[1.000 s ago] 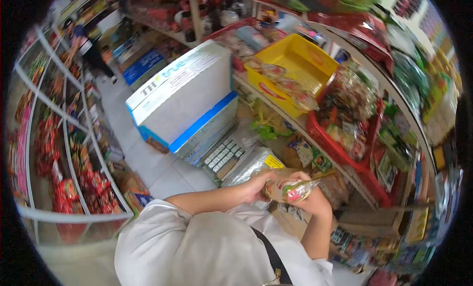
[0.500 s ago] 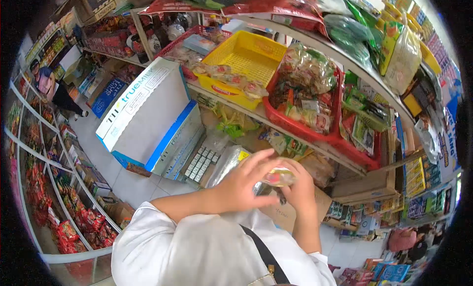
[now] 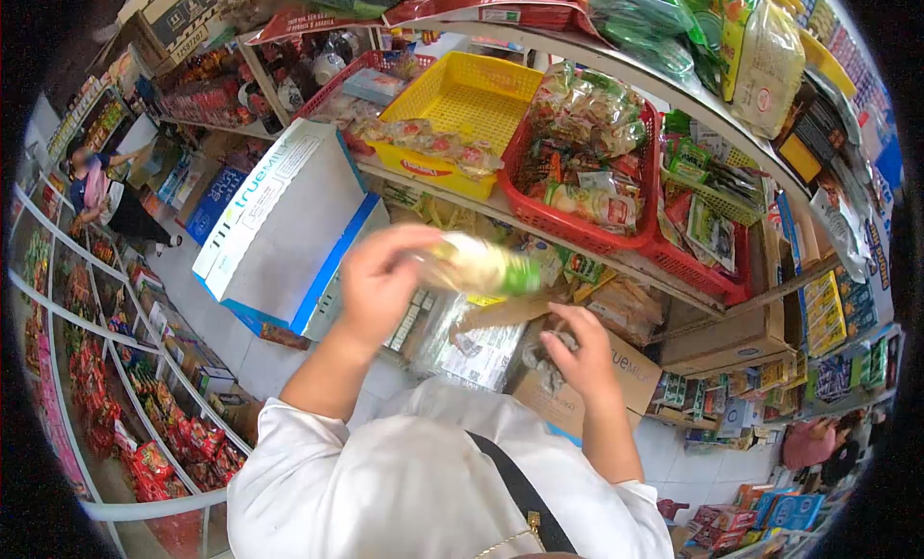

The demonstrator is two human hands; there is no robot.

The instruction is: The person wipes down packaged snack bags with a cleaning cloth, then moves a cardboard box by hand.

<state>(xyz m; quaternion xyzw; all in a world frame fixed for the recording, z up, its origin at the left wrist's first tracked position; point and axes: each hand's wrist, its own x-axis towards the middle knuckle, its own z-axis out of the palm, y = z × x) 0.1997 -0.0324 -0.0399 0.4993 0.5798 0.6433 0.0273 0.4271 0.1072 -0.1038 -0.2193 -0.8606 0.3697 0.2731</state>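
Observation:
My left hand (image 3: 378,278) is closed on one end of a blurred clear packet (image 3: 474,263) with pale yellow contents and a green end. The packet is held up in front of the yellow basket, tilted slightly down to the right. To its right, my right hand (image 3: 585,355) has its fingers and thumb apart, beside some crumpled clear plastic (image 3: 549,352). A brownish strip (image 3: 510,313) stretches below the packet toward my right fingertips. Under both hands lies a plastic-wrapped pack (image 3: 472,342).
A yellow basket (image 3: 433,174) and a red basket (image 3: 577,227) of packets stand on the shelf ahead. An open white-and-blue carton (image 3: 289,222) is at left, and a brown carton (image 3: 621,376) sits below my right hand. Another person (image 3: 120,198) stands far left.
My hands have moved apart. The small round packet that was between them no longer shows there; my left hand now holds a longer green-ended packet, and my right hand has dropped lower.

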